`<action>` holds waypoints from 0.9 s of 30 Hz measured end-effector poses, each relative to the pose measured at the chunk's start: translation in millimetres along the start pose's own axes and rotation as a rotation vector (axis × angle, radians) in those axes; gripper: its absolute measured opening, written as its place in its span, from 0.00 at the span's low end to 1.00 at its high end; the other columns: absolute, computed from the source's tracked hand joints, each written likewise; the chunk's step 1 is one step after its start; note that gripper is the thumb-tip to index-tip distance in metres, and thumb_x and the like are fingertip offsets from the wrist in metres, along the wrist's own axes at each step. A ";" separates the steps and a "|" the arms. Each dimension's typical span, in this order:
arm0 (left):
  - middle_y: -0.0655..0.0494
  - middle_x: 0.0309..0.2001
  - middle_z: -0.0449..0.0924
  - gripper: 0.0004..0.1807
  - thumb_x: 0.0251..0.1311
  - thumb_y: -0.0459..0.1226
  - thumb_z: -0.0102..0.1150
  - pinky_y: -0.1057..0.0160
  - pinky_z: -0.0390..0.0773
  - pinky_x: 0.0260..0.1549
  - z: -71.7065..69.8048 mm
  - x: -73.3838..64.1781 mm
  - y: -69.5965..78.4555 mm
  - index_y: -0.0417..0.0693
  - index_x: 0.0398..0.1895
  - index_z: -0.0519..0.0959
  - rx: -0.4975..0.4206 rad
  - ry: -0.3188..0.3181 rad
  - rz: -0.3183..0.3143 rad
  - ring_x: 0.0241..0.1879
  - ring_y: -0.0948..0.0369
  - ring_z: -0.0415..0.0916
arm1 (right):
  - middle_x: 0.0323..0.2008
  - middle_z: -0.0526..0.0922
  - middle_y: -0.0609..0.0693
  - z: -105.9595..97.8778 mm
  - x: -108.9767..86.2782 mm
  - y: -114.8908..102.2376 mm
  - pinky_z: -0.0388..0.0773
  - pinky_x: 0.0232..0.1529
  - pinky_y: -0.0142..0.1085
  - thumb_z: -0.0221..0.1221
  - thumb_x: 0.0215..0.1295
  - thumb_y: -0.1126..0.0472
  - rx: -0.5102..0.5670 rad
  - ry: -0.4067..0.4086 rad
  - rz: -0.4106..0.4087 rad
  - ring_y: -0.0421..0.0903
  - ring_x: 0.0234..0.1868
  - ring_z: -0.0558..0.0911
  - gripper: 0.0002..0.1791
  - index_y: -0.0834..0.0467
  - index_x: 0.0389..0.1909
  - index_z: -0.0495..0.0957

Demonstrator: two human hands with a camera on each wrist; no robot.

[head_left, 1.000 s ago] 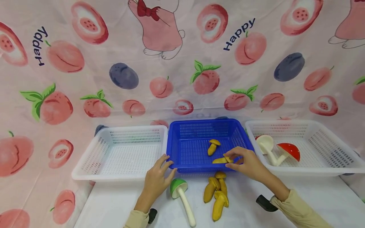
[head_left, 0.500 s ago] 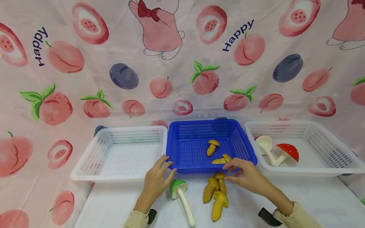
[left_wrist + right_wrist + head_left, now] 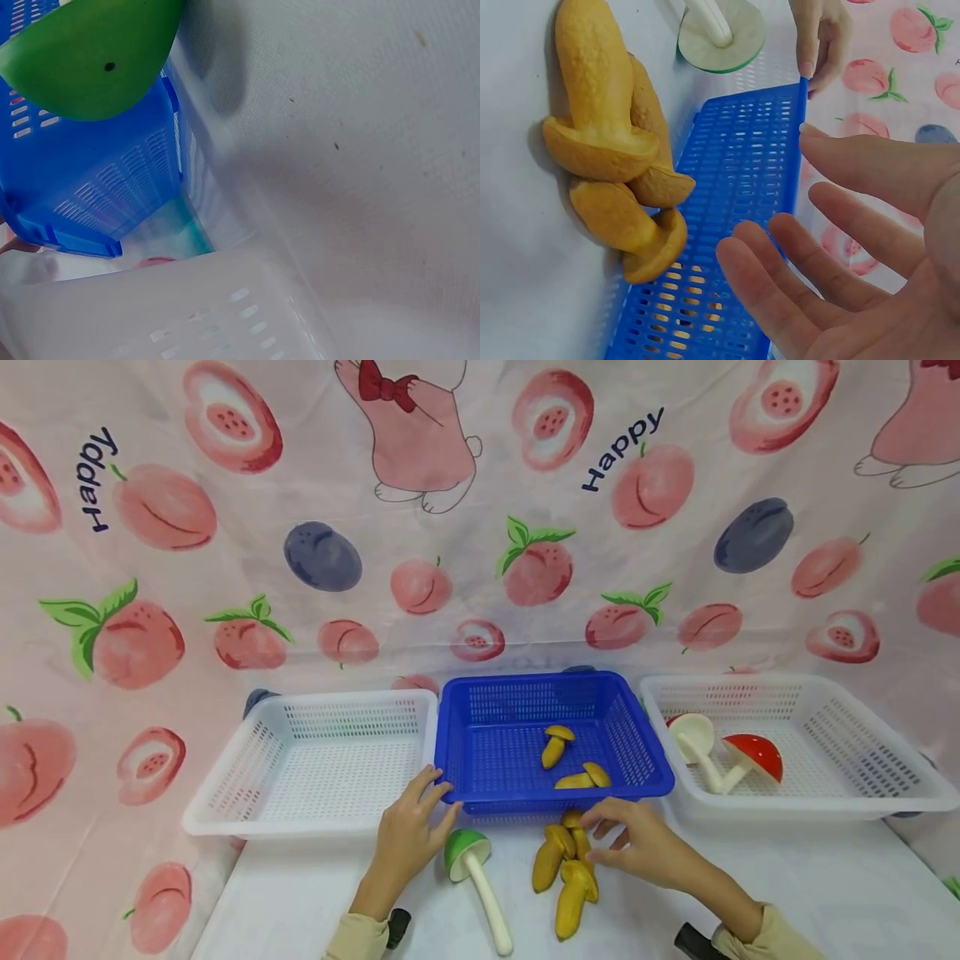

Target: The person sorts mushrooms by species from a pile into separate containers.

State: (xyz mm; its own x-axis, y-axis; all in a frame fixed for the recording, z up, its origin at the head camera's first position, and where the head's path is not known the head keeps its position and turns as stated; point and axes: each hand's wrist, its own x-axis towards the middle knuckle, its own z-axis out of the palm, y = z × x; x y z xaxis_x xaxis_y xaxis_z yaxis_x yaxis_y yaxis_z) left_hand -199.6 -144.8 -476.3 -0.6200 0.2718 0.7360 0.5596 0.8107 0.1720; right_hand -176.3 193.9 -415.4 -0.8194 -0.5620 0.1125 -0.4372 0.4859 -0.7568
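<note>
Three yellow mushrooms are lying in a touching cluster on the white table, just in front of the blue basket. The right hand is hovering just beside them, its fingers apart, lightly bent and holding nothing. The left hand is touching the blue basket's near left corner, thumb and fingers spreading apart; whether they are pinching the rim cannot be told. Inside this basket, one yellow mushroom is resting near the middle, and another is lying along the near wall. A green-capped mushroom is lying between the left hand and the cluster. A white basket is flanking the blue one at left; a second white basket, at right, is holding two red-capped mushrooms. A peach-printed cloth is hanging behind.
</note>
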 end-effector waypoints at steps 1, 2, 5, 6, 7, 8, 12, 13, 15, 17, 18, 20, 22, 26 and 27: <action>0.43 0.50 0.79 0.15 0.52 0.44 0.67 0.56 0.83 0.31 0.0 0.2 -0.2 0.44 0.39 0.83 0.000 -0.001 -0.002 0.52 0.48 0.77 | 0.40 0.81 0.52 1.2 0.2 0.6 0.80 0.32 0.32 0.69 0.54 0.58 -0.001 -0.006 0.001 0.43 0.38 0.79 0.17 0.59 0.43 0.78; 0.43 0.50 0.79 0.15 0.52 0.44 0.67 0.56 0.83 0.31 0.1 0.2 -0.4 0.44 0.39 0.83 0.002 -0.004 -0.005 0.52 0.48 0.77 | 0.41 0.80 0.53 2.5 0.4 1.0 0.80 0.32 0.31 0.69 0.54 0.58 0.001 -0.013 0.008 0.43 0.38 0.79 0.17 0.59 0.43 0.78; 0.44 0.51 0.78 0.15 0.52 0.44 0.67 0.56 0.83 0.32 0.6 -0.8 -1.1 0.44 0.39 0.83 0.005 -0.014 -0.018 0.52 0.49 0.76 | 0.41 0.80 0.55 7.0 -0.1 2.9 0.80 0.33 0.31 0.69 0.54 0.60 0.026 -0.037 0.032 0.49 0.39 0.80 0.18 0.61 0.44 0.78; 0.44 0.51 0.78 0.15 0.52 0.44 0.67 0.56 0.83 0.32 0.7 -1.0 -1.1 0.44 0.40 0.83 0.005 -0.017 -0.020 0.52 0.49 0.76 | 0.42 0.80 0.55 8.5 -0.4 4.0 0.80 0.33 0.31 0.69 0.54 0.60 0.031 -0.046 0.039 0.51 0.39 0.80 0.18 0.62 0.44 0.78; 0.44 0.51 0.78 0.15 0.53 0.44 0.66 0.56 0.83 0.32 0.8 -1.4 -1.1 0.45 0.40 0.83 0.003 -0.020 -0.023 0.53 0.49 0.76 | 0.42 0.80 0.56 10.0 -0.8 5.1 0.80 0.32 0.32 0.68 0.54 0.61 0.038 -0.054 0.044 0.53 0.39 0.80 0.18 0.62 0.44 0.78; 0.45 0.51 0.78 0.15 0.53 0.44 0.66 0.56 0.83 0.32 0.9 -1.7 -1.2 0.45 0.40 0.83 0.003 -0.022 -0.025 0.53 0.49 0.76 | 0.42 0.80 0.56 11.6 -1.2 6.4 0.80 0.32 0.32 0.68 0.54 0.62 0.043 -0.062 0.051 0.54 0.39 0.80 0.17 0.62 0.44 0.78; 0.45 0.51 0.78 0.15 0.54 0.44 0.66 0.57 0.83 0.32 1.4 -1.1 -1.1 0.45 0.40 0.83 -0.002 -0.015 -0.015 0.53 0.50 0.76 | 0.42 0.80 0.55 17.0 -2.2 12.4 0.80 0.31 0.33 0.69 0.53 0.62 0.049 -0.089 0.070 0.55 0.39 0.79 0.18 0.62 0.44 0.78; 0.45 0.51 0.79 0.15 0.54 0.44 0.66 0.57 0.83 0.32 1.5 -1.5 -1.3 0.45 0.40 0.83 -0.003 -0.011 -0.012 0.54 0.50 0.76 | 0.42 0.79 0.55 18.6 -1.8 13.7 0.79 0.31 0.33 0.69 0.52 0.62 0.054 -0.099 0.079 0.55 0.40 0.79 0.18 0.61 0.44 0.78; 0.45 0.51 0.79 0.14 0.53 0.44 0.66 0.57 0.83 0.31 1.5 -1.8 -1.3 0.45 0.39 0.83 -0.004 -0.003 -0.007 0.54 0.50 0.76 | 0.42 0.79 0.54 22.0 -0.6 16.3 0.79 0.31 0.32 0.70 0.51 0.62 0.062 -0.121 0.097 0.54 0.40 0.79 0.19 0.61 0.44 0.78; 0.45 0.50 0.79 0.14 0.53 0.44 0.66 0.57 0.83 0.31 1.3 -0.8 -0.9 0.45 0.39 0.83 -0.006 0.003 -0.002 0.53 0.49 0.76 | 0.42 0.79 0.53 25.2 -0.3 17.2 0.78 0.30 0.32 0.70 0.50 0.61 0.066 -0.136 0.113 0.52 0.40 0.78 0.20 0.60 0.44 0.78; 0.45 0.50 0.79 0.14 0.53 0.44 0.67 0.57 0.83 0.31 1.2 -0.6 -0.6 0.45 0.39 0.83 -0.003 0.004 -0.004 0.53 0.49 0.76 | 0.42 0.78 0.53 27.3 -0.5 17.7 0.78 0.30 0.32 0.71 0.49 0.61 0.068 -0.141 0.114 0.51 0.40 0.78 0.20 0.60 0.45 0.78; 0.44 0.50 0.79 0.15 0.52 0.44 0.67 0.57 0.83 0.31 0.9 -0.9 -0.2 0.45 0.39 0.83 0.006 0.002 -0.009 0.53 0.49 0.76 | 0.41 0.78 0.52 32.3 -1.3 19.1 0.77 0.29 0.31 0.71 0.48 0.62 0.065 -0.143 0.107 0.49 0.39 0.77 0.21 0.60 0.44 0.78; 0.44 0.50 0.79 0.15 0.52 0.44 0.67 0.57 0.83 0.30 0.4 -1.4 0.0 0.45 0.39 0.83 0.011 0.000 -0.013 0.53 0.49 0.76 | 0.39 0.77 0.50 37.7 -2.4 20.7 0.76 0.28 0.31 0.72 0.47 0.62 0.056 -0.141 0.101 0.46 0.38 0.76 0.21 0.59 0.44 0.78; 0.44 0.50 0.79 0.15 0.53 0.44 0.67 0.56 0.83 0.30 0.4 -1.0 -0.1 0.44 0.39 0.83 0.015 -0.004 -0.009 0.53 0.49 0.76 | 0.36 0.75 0.46 47.6 -2.7 25.5 0.74 0.29 0.31 0.73 0.44 0.64 0.011 -0.122 0.087 0.40 0.35 0.73 0.22 0.58 0.42 0.78; 0.44 0.50 0.79 0.15 0.53 0.44 0.66 0.56 0.83 0.30 0.4 -0.5 -0.2 0.44 0.39 0.83 0.013 -0.003 -0.006 0.53 0.49 0.76 | 0.35 0.75 0.45 49.8 -2.3 26.6 0.74 0.30 0.31 0.73 0.44 0.64 -0.006 -0.116 0.085 0.39 0.35 0.72 0.22 0.57 0.42 0.79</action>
State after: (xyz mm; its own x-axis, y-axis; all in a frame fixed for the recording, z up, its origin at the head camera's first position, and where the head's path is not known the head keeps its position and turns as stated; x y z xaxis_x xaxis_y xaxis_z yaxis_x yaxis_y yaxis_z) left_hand -199.6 -144.9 -477.0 -0.6249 0.2685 0.7331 0.5488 0.8189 0.1679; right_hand -167.6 174.8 -467.8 -0.8056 -0.5919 -0.0275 -0.3704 0.5393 -0.7563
